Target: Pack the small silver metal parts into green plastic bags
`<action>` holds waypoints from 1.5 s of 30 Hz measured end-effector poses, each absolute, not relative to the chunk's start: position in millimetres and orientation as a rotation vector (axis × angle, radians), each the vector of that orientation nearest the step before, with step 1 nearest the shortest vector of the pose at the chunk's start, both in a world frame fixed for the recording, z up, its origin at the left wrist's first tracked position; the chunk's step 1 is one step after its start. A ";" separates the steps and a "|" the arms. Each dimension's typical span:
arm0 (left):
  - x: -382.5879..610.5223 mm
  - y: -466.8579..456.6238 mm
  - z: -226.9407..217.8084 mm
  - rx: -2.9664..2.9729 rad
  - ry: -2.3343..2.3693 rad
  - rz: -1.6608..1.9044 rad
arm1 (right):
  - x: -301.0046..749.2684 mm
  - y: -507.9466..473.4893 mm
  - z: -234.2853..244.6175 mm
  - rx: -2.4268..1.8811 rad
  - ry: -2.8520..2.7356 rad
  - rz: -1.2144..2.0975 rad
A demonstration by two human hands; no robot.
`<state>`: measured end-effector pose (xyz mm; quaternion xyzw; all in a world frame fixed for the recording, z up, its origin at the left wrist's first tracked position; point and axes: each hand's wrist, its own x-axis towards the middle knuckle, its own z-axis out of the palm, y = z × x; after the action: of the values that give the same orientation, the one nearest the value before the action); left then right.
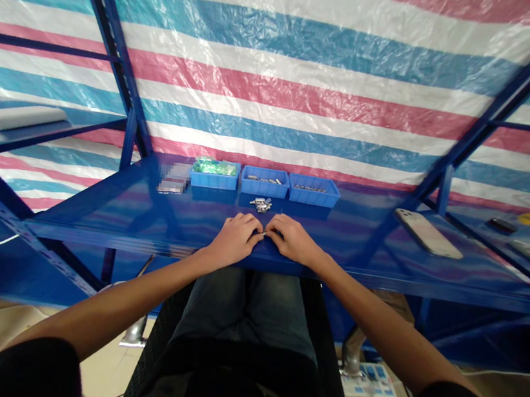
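My left hand (233,239) and my right hand (292,237) rest together on the blue shelf (111,214), fingers curled, fingertips meeting. Between them they pinch a small silvery metal part (264,233), too small to name. Just beyond the hands lies a little heap of similar metal parts (261,204). Behind it stand three blue trays: the left tray (214,175) holds green pieces, the middle tray (264,182) and the right tray (314,191) hold small metal parts.
A phone (427,233) lies face down on the shelf at the right. A blurred card (174,178) sits left of the trays. Blue rack struts rise at both sides before a striped tarpaulin. A power strip (371,376) lies on the floor.
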<state>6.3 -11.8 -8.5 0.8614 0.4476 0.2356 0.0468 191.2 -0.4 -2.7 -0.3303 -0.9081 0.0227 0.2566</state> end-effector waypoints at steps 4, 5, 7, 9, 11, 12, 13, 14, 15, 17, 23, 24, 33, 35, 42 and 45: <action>6.2 -12.6 -8.2 2.618 1.375 0.730 | 191.5 -1.4 -2.8 -0.917 -2.423 0.097; 6.2 -13.2 -8.0 2.620 1.375 0.730 | 191.6 -1.7 -2.7 -0.927 -2.408 0.103; 6.3 -14.5 -7.8 2.635 1.373 0.732 | 191.5 -2.4 -2.2 -0.933 -2.394 0.106; 6.5 -15.6 -7.8 2.657 1.368 0.735 | 191.2 -3.0 -1.8 -0.921 -2.414 0.093; 6.6 -15.9 -8.1 2.668 1.369 0.733 | 190.8 -3.5 -1.7 -0.914 -2.438 0.081; 6.6 -15.7 -8.4 2.669 1.369 0.730 | 190.7 -3.7 -1.7 -0.916 -2.443 0.079; 6.7 -15.3 -8.6 2.666 1.371 0.725 | 190.6 -3.8 -1.7 -0.921 -2.442 0.081; 6.7 -14.8 -8.9 2.660 1.372 0.723 | 190.5 -3.9 -1.8 -0.928 -2.439 0.084; 6.8 -14.2 -9.2 2.653 1.374 0.724 | 190.4 -3.9 -1.9 -0.939 -2.433 0.084; 7.1 -13.4 -9.6 2.637 1.377 0.733 | 190.2 -3.8 -2.2 -0.956 -2.427 0.071; 7.5 -14.6 -8.8 2.644 1.382 0.732 | 190.4 -3.3 -2.3 -0.944 -2.443 0.012; 7.4 -14.9 -8.8 2.643 1.376 0.737 | 190.5 -3.3 -2.4 -0.942 -2.441 0.005; 8.2 -15.6 -11.0 2.696 1.363 0.730 | 190.8 -2.3 -2.4 -0.930 -2.467 -0.007; 8.4 -15.8 -10.8 2.703 1.362 0.719 | 190.8 -2.4 -2.1 -0.932 -2.475 -0.004; 8.1 -16.2 -10.9 2.729 1.361 0.710 | 190.7 -2.2 -1.7 -0.935 -2.492 -0.028; 8.3 -16.0 -11.3 2.730 1.378 0.716 | 190.2 -2.3 -1.4 -0.951 -2.492 -0.042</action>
<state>8.3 -16.0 -11.3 0.8692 0.4387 0.2280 0.0004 190.2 -2.3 -1.4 -0.3466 -0.9081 -0.0152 0.2345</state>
